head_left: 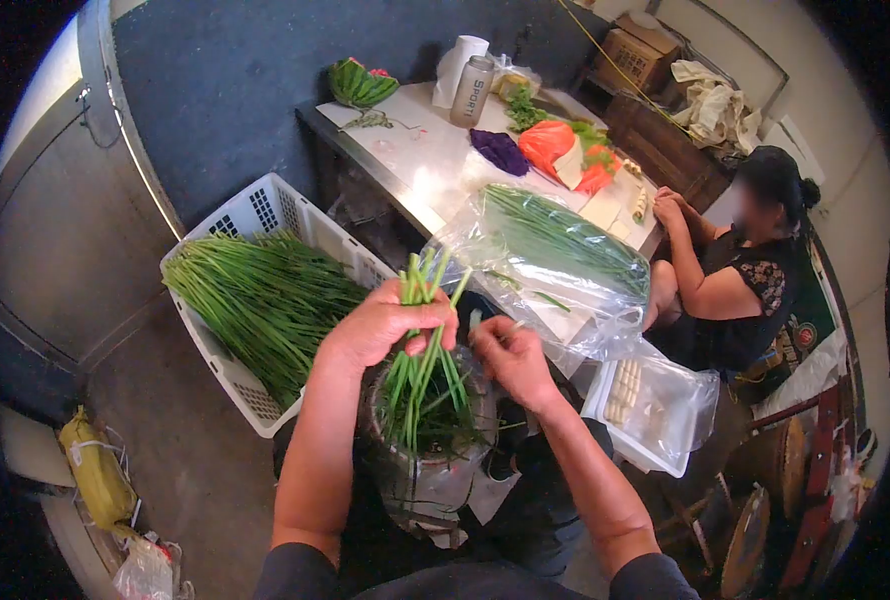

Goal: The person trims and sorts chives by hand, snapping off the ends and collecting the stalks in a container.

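Several long green stalks point(427, 372) are gripped in my left hand point(397, 325), their pale ends sticking up above the fingers. Their leafy parts hang down over a round bin point(378, 400) lined with plastic, which has green scraps inside. To the right of the bunch, my right hand point(506, 352) is closed in a pinch, with a small pale piece at the fingertips that is too small to name. The two hands are apart. A white plastic crate point(233, 385) on the left holds a big pile of the same green stalks point(265, 290).
On the table point(390, 130) lie bagged green stalks point(565, 240), a bottle point(472, 92), a watermelon piece point(362, 85) and a red bag point(555, 150). A white tub point(650, 452) stands at right. Another person point(735, 270) sits beyond it. A yellow sack point(98, 472) lies at left.
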`<action>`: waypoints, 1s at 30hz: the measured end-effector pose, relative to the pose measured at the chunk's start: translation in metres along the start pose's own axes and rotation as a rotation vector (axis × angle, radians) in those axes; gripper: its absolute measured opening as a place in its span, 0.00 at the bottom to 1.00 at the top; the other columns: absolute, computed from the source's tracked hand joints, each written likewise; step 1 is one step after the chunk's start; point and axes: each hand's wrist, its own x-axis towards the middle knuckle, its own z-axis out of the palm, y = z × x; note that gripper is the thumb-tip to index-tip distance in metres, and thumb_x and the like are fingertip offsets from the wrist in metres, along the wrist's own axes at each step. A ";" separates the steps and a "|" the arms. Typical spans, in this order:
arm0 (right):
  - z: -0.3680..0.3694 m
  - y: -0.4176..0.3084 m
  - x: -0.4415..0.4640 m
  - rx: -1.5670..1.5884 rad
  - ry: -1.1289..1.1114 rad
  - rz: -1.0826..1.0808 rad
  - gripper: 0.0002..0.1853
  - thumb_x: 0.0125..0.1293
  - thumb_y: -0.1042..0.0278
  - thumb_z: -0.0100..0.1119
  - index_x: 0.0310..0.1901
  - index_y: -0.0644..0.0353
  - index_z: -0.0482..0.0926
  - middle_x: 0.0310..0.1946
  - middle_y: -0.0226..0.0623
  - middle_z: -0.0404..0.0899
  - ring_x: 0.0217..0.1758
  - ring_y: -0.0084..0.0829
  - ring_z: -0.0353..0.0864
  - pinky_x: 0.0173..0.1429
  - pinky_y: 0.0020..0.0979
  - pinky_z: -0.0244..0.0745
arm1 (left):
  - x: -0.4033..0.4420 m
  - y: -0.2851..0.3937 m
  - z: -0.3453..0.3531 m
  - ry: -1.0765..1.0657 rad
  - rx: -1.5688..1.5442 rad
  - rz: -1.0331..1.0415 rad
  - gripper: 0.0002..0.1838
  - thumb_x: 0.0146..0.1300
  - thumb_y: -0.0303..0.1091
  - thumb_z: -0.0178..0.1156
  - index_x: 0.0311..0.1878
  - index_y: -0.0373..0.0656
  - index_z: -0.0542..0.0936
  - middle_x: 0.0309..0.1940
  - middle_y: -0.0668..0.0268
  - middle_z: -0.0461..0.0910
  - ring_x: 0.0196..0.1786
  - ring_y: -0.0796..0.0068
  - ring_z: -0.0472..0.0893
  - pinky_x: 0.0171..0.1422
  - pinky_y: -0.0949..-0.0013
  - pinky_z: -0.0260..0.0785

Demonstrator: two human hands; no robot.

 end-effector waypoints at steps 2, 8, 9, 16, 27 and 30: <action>-0.003 0.023 -0.003 -0.355 -0.151 -0.240 0.09 0.65 0.66 0.57 0.34 0.64 0.79 0.24 0.45 0.79 0.26 0.41 0.80 0.33 0.37 0.75 | -0.006 0.007 -0.010 0.036 -0.070 0.055 0.08 0.64 0.33 0.60 0.33 0.39 0.78 0.27 0.59 0.83 0.18 0.84 0.69 0.23 0.80 0.60; -0.003 0.096 -0.005 -0.783 -0.295 -0.293 0.07 0.61 0.68 0.58 0.36 0.64 0.78 0.30 0.49 0.77 0.34 0.48 0.79 0.39 0.43 0.73 | -0.031 0.021 -0.044 0.095 0.021 0.250 0.12 0.68 0.39 0.56 0.39 0.38 0.78 0.35 0.53 0.84 0.31 0.74 0.80 0.32 0.74 0.69; -0.002 0.107 -0.006 -0.875 -0.346 -0.227 0.09 0.61 0.67 0.58 0.38 0.63 0.79 0.33 0.50 0.79 0.39 0.51 0.79 0.43 0.45 0.74 | -0.034 0.023 -0.047 0.095 0.023 0.250 0.12 0.68 0.39 0.56 0.39 0.38 0.78 0.35 0.53 0.84 0.31 0.74 0.80 0.32 0.74 0.69; 0.001 0.119 -0.022 -0.909 -0.434 -0.200 0.25 0.58 0.64 0.62 0.55 0.66 0.71 0.54 0.53 0.75 0.55 0.52 0.76 0.56 0.44 0.75 | -0.033 0.021 -0.058 0.047 0.091 0.447 0.17 0.66 0.45 0.59 0.38 0.37 0.79 0.41 0.50 0.84 0.48 0.61 0.82 0.54 0.60 0.69; 0.001 0.072 -0.021 -0.821 -0.202 -0.403 0.07 0.64 0.66 0.54 0.33 0.60 0.75 0.29 0.51 0.79 0.31 0.53 0.80 0.34 0.49 0.75 | -0.034 0.029 -0.037 0.111 -0.091 0.157 0.12 0.64 0.35 0.58 0.29 0.35 0.75 0.22 0.55 0.78 0.16 0.74 0.72 0.20 0.73 0.61; -0.005 0.051 -0.014 -0.706 -0.078 -0.386 0.12 0.65 0.62 0.57 0.29 0.61 0.74 0.25 0.51 0.77 0.29 0.53 0.79 0.32 0.48 0.73 | -0.012 0.014 -0.015 0.104 0.143 -0.028 0.12 0.64 0.37 0.60 0.35 0.36 0.80 0.22 0.63 0.79 0.15 0.80 0.70 0.21 0.75 0.61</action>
